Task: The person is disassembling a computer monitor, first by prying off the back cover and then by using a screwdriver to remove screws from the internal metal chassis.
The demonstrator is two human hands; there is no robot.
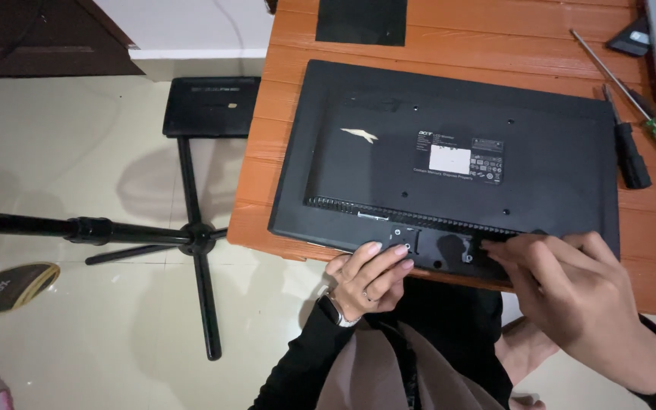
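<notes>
On the orange wooden table [449, 38] lies one black monitor [449, 159], face down, its near edge toward the person. Both hands rest on that edge: the left hand [366, 277] grips it with fingers curled over the back panel beside the stand mount [408, 241], and the right hand [571, 292] presses its fingertips [499, 249] against the same recess, grasping nothing separate. Two screwdrivers lie right of the monitor, one black-handled [630, 148], one green-handled [632, 95]. One black stand [195, 235] is on the tiled floor [77, 167].
</notes>
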